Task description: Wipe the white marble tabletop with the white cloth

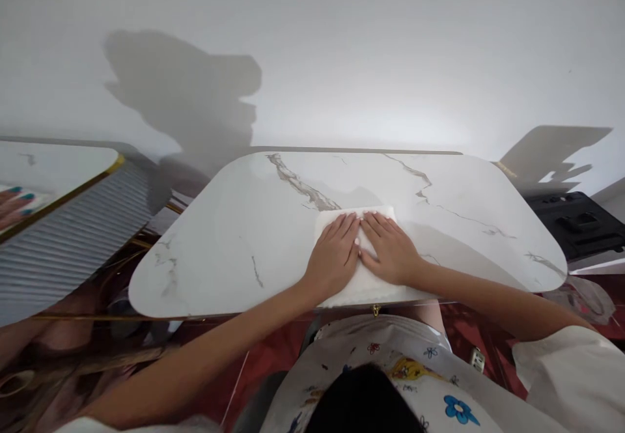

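A folded white cloth [336,297] lies flat near the front edge of a white, marble-patterned table [219,244]. My left hand [334,254] rests palm down on the cloth's left half, its fingers stretched out. On the right half, my right hand [388,247] lies flat the same way. The fingertips of both hands meet near the cloth's far edge, and the thumbs almost touch. Neither hand is closed around anything. What may be beneath the cloth is hidden.
A pale wall [342,62] stands behind the table. To the left is a gold-edged table with ribbed side [97,224], where another person's hand [14,205] rests on something white. A black case [581,221] lies at the right. A small gold latch [375,310] shows at the front edge.
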`<state>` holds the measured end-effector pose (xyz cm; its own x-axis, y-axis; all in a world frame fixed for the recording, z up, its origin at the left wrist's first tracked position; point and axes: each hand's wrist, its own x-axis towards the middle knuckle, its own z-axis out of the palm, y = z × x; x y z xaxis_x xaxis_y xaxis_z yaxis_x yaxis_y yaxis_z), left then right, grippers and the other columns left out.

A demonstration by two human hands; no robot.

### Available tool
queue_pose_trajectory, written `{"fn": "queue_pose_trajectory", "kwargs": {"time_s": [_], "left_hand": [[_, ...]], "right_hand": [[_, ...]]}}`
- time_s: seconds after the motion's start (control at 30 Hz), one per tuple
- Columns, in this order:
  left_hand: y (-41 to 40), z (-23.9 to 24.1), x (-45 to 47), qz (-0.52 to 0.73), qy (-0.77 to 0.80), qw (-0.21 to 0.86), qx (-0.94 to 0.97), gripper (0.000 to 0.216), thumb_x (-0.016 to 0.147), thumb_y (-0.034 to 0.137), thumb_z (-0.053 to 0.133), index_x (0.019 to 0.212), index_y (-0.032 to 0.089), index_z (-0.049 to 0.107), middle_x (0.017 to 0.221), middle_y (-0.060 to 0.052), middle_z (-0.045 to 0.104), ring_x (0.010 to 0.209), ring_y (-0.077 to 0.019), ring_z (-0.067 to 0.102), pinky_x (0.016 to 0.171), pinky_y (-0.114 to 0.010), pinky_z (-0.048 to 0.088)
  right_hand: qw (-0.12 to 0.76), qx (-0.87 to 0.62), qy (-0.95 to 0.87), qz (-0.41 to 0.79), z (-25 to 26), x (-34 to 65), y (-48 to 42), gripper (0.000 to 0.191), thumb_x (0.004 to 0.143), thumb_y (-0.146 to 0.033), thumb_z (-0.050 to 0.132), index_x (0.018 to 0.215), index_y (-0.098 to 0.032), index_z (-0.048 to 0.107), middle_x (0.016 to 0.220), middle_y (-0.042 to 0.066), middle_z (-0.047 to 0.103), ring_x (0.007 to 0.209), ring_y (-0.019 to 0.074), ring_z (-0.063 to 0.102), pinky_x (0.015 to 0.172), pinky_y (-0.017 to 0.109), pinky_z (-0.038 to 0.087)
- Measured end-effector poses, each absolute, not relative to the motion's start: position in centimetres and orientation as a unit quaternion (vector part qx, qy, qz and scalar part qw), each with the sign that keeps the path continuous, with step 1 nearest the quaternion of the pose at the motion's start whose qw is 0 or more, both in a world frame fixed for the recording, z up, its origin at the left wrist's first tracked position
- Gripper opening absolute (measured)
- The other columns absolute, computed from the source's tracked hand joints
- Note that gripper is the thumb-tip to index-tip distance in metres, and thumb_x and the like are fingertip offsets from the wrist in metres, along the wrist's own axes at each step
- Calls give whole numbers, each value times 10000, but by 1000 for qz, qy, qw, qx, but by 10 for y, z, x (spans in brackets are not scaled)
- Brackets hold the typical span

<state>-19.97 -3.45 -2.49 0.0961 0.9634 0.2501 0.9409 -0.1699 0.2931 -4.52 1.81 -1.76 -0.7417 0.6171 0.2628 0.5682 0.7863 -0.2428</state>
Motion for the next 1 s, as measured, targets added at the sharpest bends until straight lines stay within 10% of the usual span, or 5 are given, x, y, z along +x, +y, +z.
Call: {"fn": "queue_pose_trajectory", "kwargs": {"time_s": [1.0], "left_hand": [[215, -26, -267, 199, 637, -44, 743, 418, 879, 138, 322, 1248, 60, 503, 1311, -163, 531, 1258, -258, 434, 1080, -398, 307]], "right_hand": [[137, -339, -930, 31, -14, -126, 260, 504, 955, -318, 385, 1387, -62, 419, 1442, 138, 422, 1339, 248, 345, 1109, 358, 234]]}}
